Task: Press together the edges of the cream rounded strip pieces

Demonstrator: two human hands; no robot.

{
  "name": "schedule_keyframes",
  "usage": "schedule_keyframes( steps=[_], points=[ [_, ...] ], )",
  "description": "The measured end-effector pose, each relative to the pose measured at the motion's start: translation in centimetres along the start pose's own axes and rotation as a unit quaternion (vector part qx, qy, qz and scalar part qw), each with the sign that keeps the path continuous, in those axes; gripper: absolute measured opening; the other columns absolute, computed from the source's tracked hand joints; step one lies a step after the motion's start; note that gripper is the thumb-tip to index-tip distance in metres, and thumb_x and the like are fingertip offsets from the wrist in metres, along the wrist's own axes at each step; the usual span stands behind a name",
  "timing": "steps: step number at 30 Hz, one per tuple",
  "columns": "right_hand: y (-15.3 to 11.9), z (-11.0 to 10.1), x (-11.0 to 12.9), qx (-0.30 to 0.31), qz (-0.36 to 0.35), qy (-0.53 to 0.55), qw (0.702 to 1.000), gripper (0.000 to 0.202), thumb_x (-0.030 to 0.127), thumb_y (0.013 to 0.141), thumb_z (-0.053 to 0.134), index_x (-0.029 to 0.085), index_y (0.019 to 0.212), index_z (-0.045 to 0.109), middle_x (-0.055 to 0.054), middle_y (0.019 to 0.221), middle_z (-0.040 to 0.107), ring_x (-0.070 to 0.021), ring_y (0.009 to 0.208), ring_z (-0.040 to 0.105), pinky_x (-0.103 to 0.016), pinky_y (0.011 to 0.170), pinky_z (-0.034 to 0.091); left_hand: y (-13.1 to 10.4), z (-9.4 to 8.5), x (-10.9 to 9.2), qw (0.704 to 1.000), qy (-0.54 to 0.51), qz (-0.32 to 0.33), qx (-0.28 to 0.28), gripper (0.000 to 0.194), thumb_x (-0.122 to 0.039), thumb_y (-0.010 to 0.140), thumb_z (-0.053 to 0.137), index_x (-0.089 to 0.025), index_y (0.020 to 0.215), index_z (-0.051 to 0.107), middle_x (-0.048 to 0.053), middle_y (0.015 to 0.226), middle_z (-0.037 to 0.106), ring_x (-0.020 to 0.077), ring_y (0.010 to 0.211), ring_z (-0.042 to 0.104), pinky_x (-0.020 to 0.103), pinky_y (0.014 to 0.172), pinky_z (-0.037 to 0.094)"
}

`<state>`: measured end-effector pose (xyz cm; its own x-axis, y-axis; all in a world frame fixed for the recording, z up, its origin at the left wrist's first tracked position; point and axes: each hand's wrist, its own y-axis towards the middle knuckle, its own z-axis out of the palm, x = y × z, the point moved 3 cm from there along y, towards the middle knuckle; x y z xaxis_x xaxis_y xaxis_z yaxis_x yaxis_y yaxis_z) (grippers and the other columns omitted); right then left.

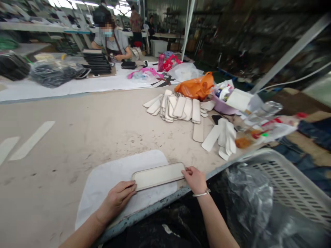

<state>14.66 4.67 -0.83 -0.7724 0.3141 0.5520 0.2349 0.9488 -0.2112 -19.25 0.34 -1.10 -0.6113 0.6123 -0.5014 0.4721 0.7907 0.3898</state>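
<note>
A long off-white strip with rounded corners and a dark edge (pixel 159 175) lies over a white sheet (pixel 103 175) near the table's front edge. My left hand (pixel 119 196) grips its left end, with the fingers pressed together there. At the other end, my right hand (pixel 195 179) pinches the corner between thumb and fingers; a bracelet circles that wrist. Beyond the strip sits a pile of similar off-white pieces (pixel 178 106). More white pieces (pixel 223 136) are heaped to the right, closer to the edge.
Two pale strips (pixel 33 139) lie at the left. An orange bag (pixel 196 86) and a lilac basin (pixel 224 105) stand behind the pile. A grey plastic crate (pixel 281 165) with clear plastic is at the right. Across the table, a masked person (pixel 113 43) works beside stacked black pieces (pixel 97 62).
</note>
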Motion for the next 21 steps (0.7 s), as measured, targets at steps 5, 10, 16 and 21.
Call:
schedule_keyframes(
  steps=[5, 10, 16, 21],
  points=[
    [0.18, 0.06, 0.10, -0.020, 0.000, 0.028, 0.999, 0.014, 0.032, 0.077, 0.057, 0.019, 0.079, 0.063, 0.000, 0.066, 0.067, -0.0165, 0.069, 0.061, -0.026, 0.065, 0.039, -0.33, 0.46, 0.89, 1.000, -0.004, 0.021, 0.003, 0.027, -0.017, 0.083, 0.058, -0.024, 0.108, 0.062, 0.008, 0.105, 0.062, 0.0185, 0.097, 0.058, 0.030, 0.082, 0.054],
    [0.13, 0.01, 0.15, -0.016, 0.001, 0.031, 0.999, 0.011, 0.029, 0.076, 0.058, 0.018, 0.077, 0.063, 0.001, 0.065, 0.066, -0.0145, 0.066, 0.060, -0.025, 0.063, 0.037, -0.32, 0.56, 0.86, 1.000, 0.007, 0.025, -0.006, 0.024, -0.018, 0.083, 0.057, -0.022, 0.107, 0.062, 0.008, 0.104, 0.061, 0.0179, 0.096, 0.059, 0.030, 0.082, 0.054],
    [0.23, 0.00, 0.12, -0.011, 0.003, 0.039, 0.999, 0.012, 0.029, 0.076, 0.059, 0.018, 0.079, 0.063, 0.001, 0.065, 0.066, -0.0148, 0.068, 0.061, -0.024, 0.064, 0.038, -0.38, 0.55, 0.58, 1.000, 0.019, 0.016, -0.006, 0.024, -0.015, 0.084, 0.056, -0.021, 0.107, 0.062, 0.009, 0.106, 0.060, 0.0180, 0.098, 0.057, 0.031, 0.082, 0.053],
    [0.17, -0.16, 0.15, -0.012, -0.002, 0.014, 1.000, 0.013, 0.032, 0.077, 0.058, 0.019, 0.078, 0.062, 0.001, 0.065, 0.066, -0.0150, 0.068, 0.061, -0.025, 0.064, 0.039, 0.08, 0.40, 0.06, 0.999, 0.031, 0.029, -0.001, 0.025, -0.013, 0.084, 0.055, -0.018, 0.107, 0.061, 0.011, 0.114, 0.058, 0.0193, 0.101, 0.056, 0.034, 0.085, 0.051]
  ],
)
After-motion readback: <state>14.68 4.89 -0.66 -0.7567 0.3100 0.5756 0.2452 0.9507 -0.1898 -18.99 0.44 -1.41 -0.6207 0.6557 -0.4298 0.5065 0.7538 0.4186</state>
